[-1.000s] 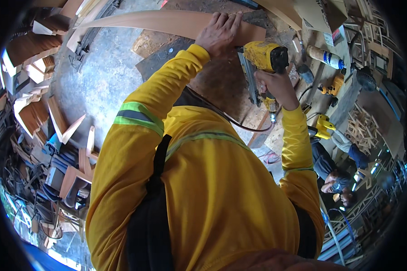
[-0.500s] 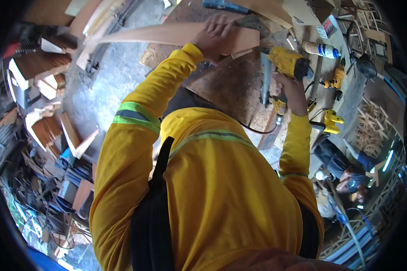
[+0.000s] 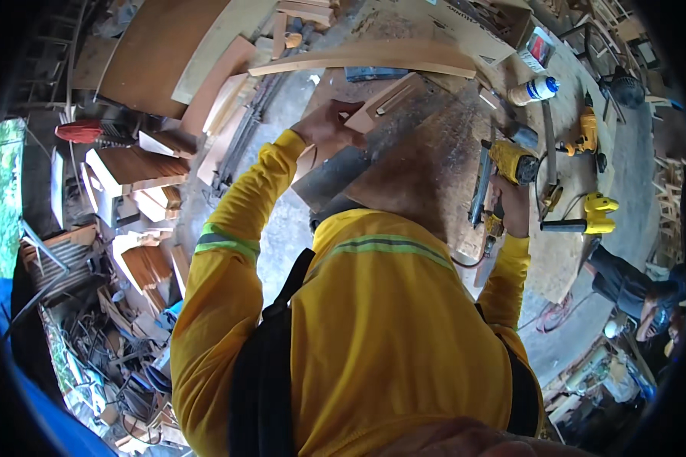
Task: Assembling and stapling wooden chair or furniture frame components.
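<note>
My left hand [image 3: 331, 128] reaches over the far left of the work surface. Its fingers and thumb are set around the near end of a slotted wooden piece [image 3: 386, 104], which lies at a slant; the hand hides part of that end. My right hand [image 3: 513, 204] is wrapped round the handle of a yellow and black nail gun [image 3: 514, 162]. The nail gun's long grey magazine [image 3: 479, 186] stands to the left of that hand. Beyond both hands a long curved wooden strip [image 3: 366, 58] lies across the far side.
To the right are a white and blue bottle [image 3: 533, 91], a yellow drill [image 3: 585, 133] and a yellow blower-like tool [image 3: 600, 213]. A cardboard box [image 3: 465, 30] stands at the back. Stacked cut boards [image 3: 141, 169] fill the left floor. Another person [image 3: 633, 286] is at the far right.
My left hand has left the long wooden strip, which now lies farther back, and has come to the slotted piece. The nail gun has moved lower and to the right with my right hand.
</note>
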`<state>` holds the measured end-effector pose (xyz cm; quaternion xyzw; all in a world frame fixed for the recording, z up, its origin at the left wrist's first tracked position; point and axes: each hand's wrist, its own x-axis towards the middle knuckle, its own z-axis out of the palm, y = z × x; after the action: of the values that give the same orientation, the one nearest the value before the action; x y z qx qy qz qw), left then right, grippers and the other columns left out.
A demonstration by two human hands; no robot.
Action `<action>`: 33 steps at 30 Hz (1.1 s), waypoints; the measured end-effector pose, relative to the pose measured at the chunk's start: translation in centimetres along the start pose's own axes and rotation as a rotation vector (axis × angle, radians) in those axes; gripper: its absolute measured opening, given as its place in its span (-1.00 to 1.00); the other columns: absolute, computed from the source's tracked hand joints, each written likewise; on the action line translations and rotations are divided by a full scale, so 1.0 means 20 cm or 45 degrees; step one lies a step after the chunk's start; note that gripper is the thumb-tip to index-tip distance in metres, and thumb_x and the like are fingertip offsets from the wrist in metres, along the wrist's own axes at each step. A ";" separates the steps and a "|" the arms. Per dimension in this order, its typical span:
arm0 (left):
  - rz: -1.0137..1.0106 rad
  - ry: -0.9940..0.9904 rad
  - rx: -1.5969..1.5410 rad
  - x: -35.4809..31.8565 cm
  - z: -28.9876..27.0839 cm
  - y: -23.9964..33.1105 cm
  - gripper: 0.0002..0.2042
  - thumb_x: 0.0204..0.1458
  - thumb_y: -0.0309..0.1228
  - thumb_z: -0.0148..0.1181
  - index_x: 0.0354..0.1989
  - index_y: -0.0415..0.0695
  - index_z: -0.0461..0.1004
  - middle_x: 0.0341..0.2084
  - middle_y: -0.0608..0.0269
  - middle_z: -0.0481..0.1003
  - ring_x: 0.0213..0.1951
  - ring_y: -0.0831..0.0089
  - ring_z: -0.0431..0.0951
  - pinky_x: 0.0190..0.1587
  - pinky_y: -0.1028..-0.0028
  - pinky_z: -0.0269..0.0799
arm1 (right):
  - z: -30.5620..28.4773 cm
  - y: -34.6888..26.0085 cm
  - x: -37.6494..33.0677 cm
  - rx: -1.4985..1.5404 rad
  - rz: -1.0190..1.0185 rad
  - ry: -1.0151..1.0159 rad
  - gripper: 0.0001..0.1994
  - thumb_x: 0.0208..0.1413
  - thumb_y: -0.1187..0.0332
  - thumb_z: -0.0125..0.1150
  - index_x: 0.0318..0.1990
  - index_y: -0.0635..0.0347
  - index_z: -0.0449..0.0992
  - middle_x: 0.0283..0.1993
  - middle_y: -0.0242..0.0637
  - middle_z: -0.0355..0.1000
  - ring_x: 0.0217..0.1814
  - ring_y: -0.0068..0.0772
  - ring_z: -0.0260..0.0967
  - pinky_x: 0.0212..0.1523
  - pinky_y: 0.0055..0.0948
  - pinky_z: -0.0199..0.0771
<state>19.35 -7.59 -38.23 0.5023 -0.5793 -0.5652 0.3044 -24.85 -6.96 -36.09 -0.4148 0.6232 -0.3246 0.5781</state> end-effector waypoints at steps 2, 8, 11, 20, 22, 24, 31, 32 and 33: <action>-0.081 -0.088 -0.084 -0.04 -0.02 0.04 -0.46 -0.22 -0.40 0.55 0.01 -0.29 0.54 -0.27 0.28 0.59 -0.19 0.47 0.52 -0.07 0.42 0.45 | 0.00 0.05 0.02 0.011 -0.001 -0.029 -0.87 0.07 0.51 0.25 -0.22 0.18 0.50 -0.55 -0.48 0.34 -0.66 -0.63 0.24 -0.64 -0.56 0.22; -0.128 -0.117 -0.303 -0.13 -0.03 0.14 -0.43 -0.23 -0.43 0.55 0.04 -0.29 0.54 -0.28 0.38 0.53 -0.18 0.57 0.48 -0.10 0.46 0.43 | 0.03 0.15 0.04 -0.041 -0.097 -0.007 -0.88 0.09 0.48 0.26 -0.23 0.13 0.46 -0.58 -0.50 0.29 -0.66 -0.63 0.22 -0.65 -0.56 0.22; -0.154 -0.051 -0.206 -0.16 -0.04 0.19 -0.24 -0.33 -0.32 0.60 0.16 -0.25 0.46 -0.13 0.37 0.53 -0.03 0.55 0.45 0.01 0.48 0.41 | 0.04 0.16 0.04 -0.031 -0.159 -0.008 -0.86 0.09 0.48 0.27 -0.21 0.13 0.47 -0.58 -0.51 0.29 -0.66 -0.64 0.22 -0.64 -0.56 0.23; -0.185 -0.306 -0.173 -0.18 -0.03 0.30 -0.10 -0.40 -0.23 0.64 0.25 -0.20 0.41 0.02 0.26 0.50 0.03 0.49 0.45 0.16 0.50 0.31 | 0.02 0.15 0.06 -0.119 -0.056 -0.020 -0.81 0.09 0.45 0.29 -0.14 0.12 0.49 -0.53 -0.52 0.33 -0.63 -0.67 0.23 -0.62 -0.58 0.23; -0.137 -0.142 -0.054 -0.18 0.01 0.30 -0.05 -0.43 -0.17 0.65 0.28 -0.19 0.38 0.08 0.17 0.47 0.05 0.37 0.45 0.19 0.39 0.29 | 0.02 0.18 0.07 -0.170 -0.029 0.020 -0.81 0.09 0.44 0.30 -0.13 0.11 0.50 -0.51 -0.53 0.34 -0.62 -0.68 0.23 -0.62 -0.59 0.21; -0.113 -0.075 0.007 -0.17 0.06 0.28 -0.02 -0.45 -0.14 0.65 0.29 -0.18 0.37 0.11 0.12 0.45 0.06 0.31 0.46 0.21 0.34 0.27 | 0.03 0.22 0.08 -0.151 -0.094 -0.003 -0.80 0.09 0.44 0.31 -0.12 0.12 0.50 -0.50 -0.53 0.34 -0.61 -0.69 0.22 -0.61 -0.59 0.20; -0.237 0.591 1.331 -0.03 0.24 -0.03 0.17 -0.48 0.03 0.60 0.41 -0.17 0.16 0.19 -0.08 0.34 0.19 -0.16 0.33 0.26 -0.03 0.18 | 0.03 0.32 0.08 -0.226 -0.060 0.005 -0.63 0.03 0.45 0.37 0.03 0.28 0.57 -0.25 -0.42 0.58 -0.29 -0.60 0.46 -0.27 -0.48 0.45; -0.245 0.574 1.356 -0.01 0.26 -0.09 0.17 -0.48 0.03 0.60 0.41 -0.17 0.16 0.19 -0.08 0.34 0.19 -0.16 0.33 0.26 -0.03 0.18 | 0.03 0.32 0.09 -0.245 -0.045 -0.011 -0.65 0.03 0.45 0.38 0.01 0.28 0.58 -0.25 -0.42 0.57 -0.29 -0.60 0.45 -0.28 -0.48 0.45; -0.246 0.601 1.352 0.01 0.28 -0.15 0.19 -0.50 0.05 0.60 0.41 -0.18 0.13 0.20 -0.09 0.34 0.20 -0.14 0.32 0.26 -0.03 0.17 | 0.03 0.33 0.08 -0.265 -0.027 -0.027 -0.67 0.03 0.44 0.38 -0.01 0.28 0.59 -0.26 -0.42 0.57 -0.29 -0.60 0.45 -0.28 -0.47 0.45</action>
<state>14.77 -5.44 -42.18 0.7487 -0.6512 -0.0958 0.0792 -25.17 -5.47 -42.78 -0.4826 0.6430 -0.2599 0.5349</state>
